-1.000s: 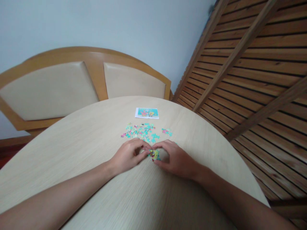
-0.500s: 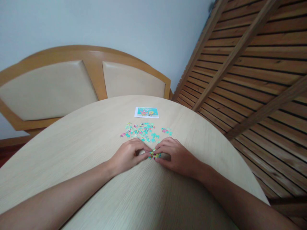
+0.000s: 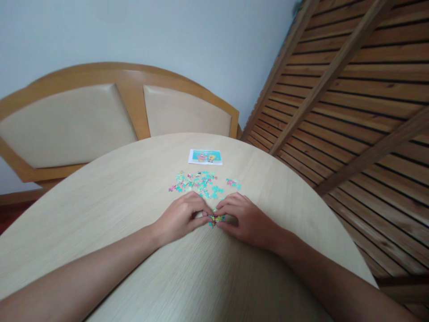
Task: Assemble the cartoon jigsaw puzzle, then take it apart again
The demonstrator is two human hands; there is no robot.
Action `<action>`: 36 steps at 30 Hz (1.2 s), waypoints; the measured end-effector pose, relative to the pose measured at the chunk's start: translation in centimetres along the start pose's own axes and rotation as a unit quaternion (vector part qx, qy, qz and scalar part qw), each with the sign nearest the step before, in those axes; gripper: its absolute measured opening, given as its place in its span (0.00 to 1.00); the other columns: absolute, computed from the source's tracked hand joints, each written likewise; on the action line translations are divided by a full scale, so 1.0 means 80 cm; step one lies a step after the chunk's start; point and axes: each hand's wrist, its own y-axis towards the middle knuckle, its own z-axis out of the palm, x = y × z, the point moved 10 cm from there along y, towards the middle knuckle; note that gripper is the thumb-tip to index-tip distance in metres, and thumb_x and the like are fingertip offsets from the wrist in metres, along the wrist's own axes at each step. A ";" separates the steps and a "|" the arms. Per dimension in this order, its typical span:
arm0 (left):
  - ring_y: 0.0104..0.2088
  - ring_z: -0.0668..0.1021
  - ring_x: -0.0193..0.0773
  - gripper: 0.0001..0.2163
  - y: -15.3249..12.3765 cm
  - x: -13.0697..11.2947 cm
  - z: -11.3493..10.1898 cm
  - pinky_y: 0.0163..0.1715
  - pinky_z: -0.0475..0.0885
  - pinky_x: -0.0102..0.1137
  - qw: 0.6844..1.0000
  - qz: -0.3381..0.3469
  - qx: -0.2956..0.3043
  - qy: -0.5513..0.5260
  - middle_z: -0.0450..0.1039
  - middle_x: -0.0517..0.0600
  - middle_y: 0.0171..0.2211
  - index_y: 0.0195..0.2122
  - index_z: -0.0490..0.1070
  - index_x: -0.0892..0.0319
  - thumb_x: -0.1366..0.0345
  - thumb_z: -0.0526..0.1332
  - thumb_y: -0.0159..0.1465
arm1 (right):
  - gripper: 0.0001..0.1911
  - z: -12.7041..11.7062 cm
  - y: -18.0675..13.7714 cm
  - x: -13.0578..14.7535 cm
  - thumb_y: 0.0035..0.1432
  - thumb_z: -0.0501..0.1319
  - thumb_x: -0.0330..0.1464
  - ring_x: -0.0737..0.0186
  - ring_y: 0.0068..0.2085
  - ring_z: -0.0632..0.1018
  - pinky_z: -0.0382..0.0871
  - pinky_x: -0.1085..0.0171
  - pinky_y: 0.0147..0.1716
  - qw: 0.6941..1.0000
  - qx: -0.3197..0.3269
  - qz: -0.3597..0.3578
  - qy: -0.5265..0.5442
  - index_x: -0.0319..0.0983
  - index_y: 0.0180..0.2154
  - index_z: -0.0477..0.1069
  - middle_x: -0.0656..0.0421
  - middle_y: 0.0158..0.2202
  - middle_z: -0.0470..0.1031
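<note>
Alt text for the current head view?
Left hand and right hand hold a small yellow-and-teal puzzle patch at a pale table. Beyond lie loose pieces and a picture card, with a padded backrest behind.

We see in the foreground a table with a curved far edge and a pale, fine-grained top. Beyond it, at left, we note an arched backrest of honey-coloured wood, framing two cream padded panels divided by a tapering upright. Behind rises a plain, pale blue-grey wall. At right we observe a slatted wooden partition, its brown boards separated by dark gaps and crossed by thicker slanting beams. At the left margin we find a strip of reddish floor. The light is soft, with shade deepening toward the table's near side.
</note>
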 end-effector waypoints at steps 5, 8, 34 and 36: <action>0.42 0.76 0.41 0.04 -0.001 0.004 0.000 0.45 0.68 0.36 1.000 -0.008 -0.001 0.004 0.77 0.50 0.36 0.39 0.78 0.56 0.63 0.64 0.68 | 0.07 0.002 0.000 0.002 0.61 0.66 0.35 0.54 0.48 0.75 0.66 0.53 0.51 1.000 0.003 0.000 0.005 0.41 0.42 0.77 0.56 0.44 0.80; 0.44 0.76 0.41 0.04 -0.001 0.002 0.000 0.48 0.68 0.37 1.000 0.002 0.000 0.003 0.78 0.50 0.38 0.40 0.77 0.56 0.64 0.64 0.68 | 0.07 0.002 -0.001 0.002 0.61 0.66 0.34 0.54 0.49 0.75 0.66 0.53 0.51 1.000 0.004 0.001 0.007 0.41 0.42 0.77 0.56 0.44 0.80; 0.43 0.78 0.41 0.06 -0.005 -0.022 0.007 0.46 0.71 0.38 0.994 0.068 0.027 0.080 0.78 0.50 0.40 0.39 0.79 0.54 0.61 0.63 0.68 | 0.07 0.000 0.001 0.002 0.61 0.66 0.35 0.54 0.47 0.75 0.68 0.54 0.50 1.000 0.007 -0.001 0.008 0.41 0.42 0.77 0.56 0.42 0.79; 0.42 0.78 0.41 0.07 -0.005 -0.023 0.007 0.46 0.71 0.37 0.994 0.070 0.028 0.079 0.78 0.50 0.40 0.39 0.79 0.55 0.61 0.62 0.68 | 0.07 0.000 0.001 0.003 0.62 0.66 0.35 0.54 0.47 0.75 0.68 0.53 0.50 1.000 0.008 -0.003 0.008 0.42 0.41 0.77 0.56 0.42 0.79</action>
